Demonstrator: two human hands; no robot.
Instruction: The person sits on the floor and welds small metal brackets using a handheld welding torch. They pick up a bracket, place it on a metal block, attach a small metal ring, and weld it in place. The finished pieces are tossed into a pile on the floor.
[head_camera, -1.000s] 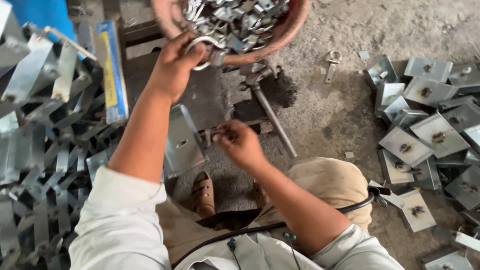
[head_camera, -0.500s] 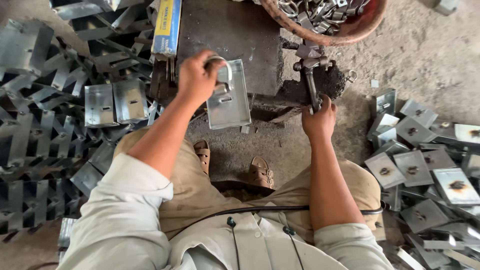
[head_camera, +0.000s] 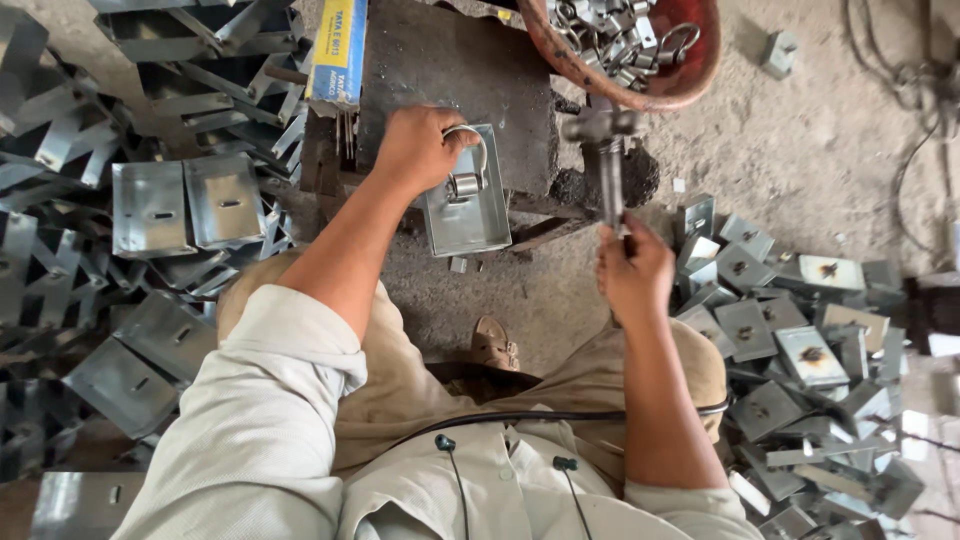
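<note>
My left hand grips a metal ring clip and holds it against a grey sheet-metal bracket that lies on a dark steel work block. My right hand is closed around the lower end of a long metal lever handle, which rises to a small press fixture at the block's right edge. A round reddish bowl full of loose ring clips sits just beyond the lever.
Stacks of bent grey brackets cover the ground on the left. A heap of finished plates lies on the right. A blue and yellow box rests on the block's left edge. My sandalled foot is below the block.
My left hand brought a ring clip from the bowl down onto the bracket. My right hand moved right and took hold of the lever, sliding down it. The view shifted.
</note>
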